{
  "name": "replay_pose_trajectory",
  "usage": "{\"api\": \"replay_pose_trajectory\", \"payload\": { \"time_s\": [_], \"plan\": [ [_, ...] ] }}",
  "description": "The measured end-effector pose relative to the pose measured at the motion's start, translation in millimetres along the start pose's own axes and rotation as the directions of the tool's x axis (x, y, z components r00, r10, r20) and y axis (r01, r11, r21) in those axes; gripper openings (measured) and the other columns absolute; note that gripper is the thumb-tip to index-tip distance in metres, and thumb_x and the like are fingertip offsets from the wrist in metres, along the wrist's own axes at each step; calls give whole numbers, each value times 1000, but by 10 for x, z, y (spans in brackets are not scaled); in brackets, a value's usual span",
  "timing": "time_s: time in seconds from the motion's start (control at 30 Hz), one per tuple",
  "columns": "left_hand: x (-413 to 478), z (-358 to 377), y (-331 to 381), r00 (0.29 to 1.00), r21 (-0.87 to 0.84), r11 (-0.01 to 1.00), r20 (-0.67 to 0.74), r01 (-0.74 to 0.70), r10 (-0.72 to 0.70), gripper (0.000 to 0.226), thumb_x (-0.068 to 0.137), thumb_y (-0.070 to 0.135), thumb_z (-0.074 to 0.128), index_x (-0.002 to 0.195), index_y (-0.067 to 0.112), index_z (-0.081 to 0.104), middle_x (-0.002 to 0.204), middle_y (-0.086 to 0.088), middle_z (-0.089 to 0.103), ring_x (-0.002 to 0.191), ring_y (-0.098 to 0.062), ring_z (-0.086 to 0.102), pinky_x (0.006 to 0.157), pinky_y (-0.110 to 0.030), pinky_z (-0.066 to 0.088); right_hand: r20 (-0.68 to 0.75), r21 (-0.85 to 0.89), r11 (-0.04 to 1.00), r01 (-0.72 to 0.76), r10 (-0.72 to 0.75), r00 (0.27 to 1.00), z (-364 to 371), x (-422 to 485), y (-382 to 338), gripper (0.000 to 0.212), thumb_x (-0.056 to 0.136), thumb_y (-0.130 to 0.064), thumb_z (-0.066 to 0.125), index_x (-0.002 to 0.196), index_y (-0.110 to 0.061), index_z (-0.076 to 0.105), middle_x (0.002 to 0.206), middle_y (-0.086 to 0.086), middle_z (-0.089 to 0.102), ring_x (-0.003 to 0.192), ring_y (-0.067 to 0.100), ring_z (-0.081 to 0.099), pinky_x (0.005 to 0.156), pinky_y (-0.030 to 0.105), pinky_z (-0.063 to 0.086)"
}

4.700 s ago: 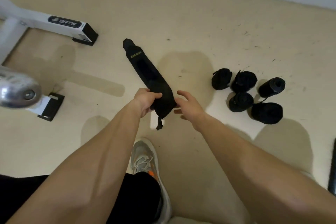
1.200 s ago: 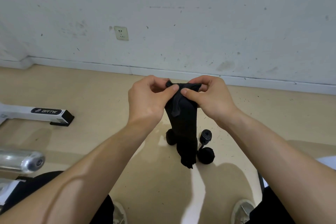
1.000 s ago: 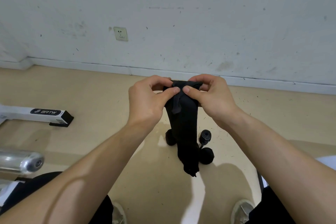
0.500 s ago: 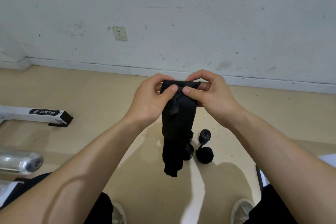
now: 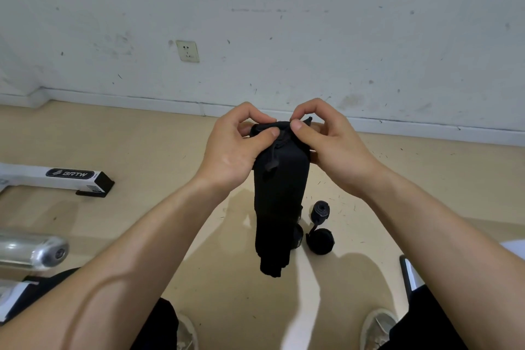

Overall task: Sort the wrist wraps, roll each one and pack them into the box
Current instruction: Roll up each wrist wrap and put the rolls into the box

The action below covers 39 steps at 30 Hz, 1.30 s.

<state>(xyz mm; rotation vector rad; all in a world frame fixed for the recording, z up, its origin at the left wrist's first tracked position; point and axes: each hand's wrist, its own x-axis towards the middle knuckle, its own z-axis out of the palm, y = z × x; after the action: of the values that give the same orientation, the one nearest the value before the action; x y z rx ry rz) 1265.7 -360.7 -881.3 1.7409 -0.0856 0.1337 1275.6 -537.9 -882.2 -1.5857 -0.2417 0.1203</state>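
Both hands meet at the top end of the black wrist wrap (image 5: 279,199): the left hand (image 5: 235,150) and right hand (image 5: 326,145) pinch it between thumbs and curled fingers. Its long axis hangs straight down, above the rolled wraps (image 5: 320,231) on the floor (image 5: 142,145).

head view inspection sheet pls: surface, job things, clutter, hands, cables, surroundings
surface: beige floor, scuffed, with dark specks.
job's things: black wrist wrap hangs unrolled from both hands; at least two rolled wraps lie on the floor behind it.
clutter: white BRTW frame and chrome bar at the left.
hands: left hand and right hand pinch the wrap's top end.
cables: nothing seen.
surroundings: marked white wall with a wall socket.
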Motion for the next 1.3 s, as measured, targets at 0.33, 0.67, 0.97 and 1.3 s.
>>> {"api": "replay_pose_trajectory", "payload": {
  "time_s": [0.33, 0.67, 0.97, 1.3],
  "plan": [
    [26, -141, 66, 955, -222, 940, 204, 260, -216, 12, 82, 7, 80, 91, 12, 74, 86, -8, 75, 79, -23, 72, 71, -31, 60, 18, 16, 1000, -8, 8, 1000, -73, 29, 50, 23, 86, 7, 72, 77, -14, 70, 80, 13, 61, 75, 25, 57, 76, 35, 48],
    [34, -91, -7, 956, -153, 945, 101, 288, -275, 16, 83, -1, 81, 85, 15, 78, 78, -2, 75, 78, -21, 70, 75, -37, 56, 62, 92, 991, -101, 96, 993, -76, 43, 66, 13, 91, 5, 67, 87, -6, 72, 85, 10, 71, 83, 23, 69, 84, 35, 57],
    [42, -95, -56, 960, -171, 946, 97, 276, -263, 23, 84, -6, 77, 94, 14, 73, 87, -5, 74, 79, -22, 71, 71, -31, 58, 127, -70, 989, -127, 135, 983, -143, 65, 91, 21, 98, -4, 64, 118, -8, 70, 106, 17, 76, 96, 25, 74, 86, 36, 58],
    [56, -42, -152, 968, -66, 972, 132, 224, -214, 21, 95, 17, 74, 115, 13, 69, 107, -21, 76, 100, -40, 73, 82, -47, 57, -57, -63, 995, -75, 72, 996, -66, 46, 59, 20, 91, 1, 70, 101, -16, 64, 96, 19, 71, 76, 25, 70, 75, 39, 62]
  ]
}}
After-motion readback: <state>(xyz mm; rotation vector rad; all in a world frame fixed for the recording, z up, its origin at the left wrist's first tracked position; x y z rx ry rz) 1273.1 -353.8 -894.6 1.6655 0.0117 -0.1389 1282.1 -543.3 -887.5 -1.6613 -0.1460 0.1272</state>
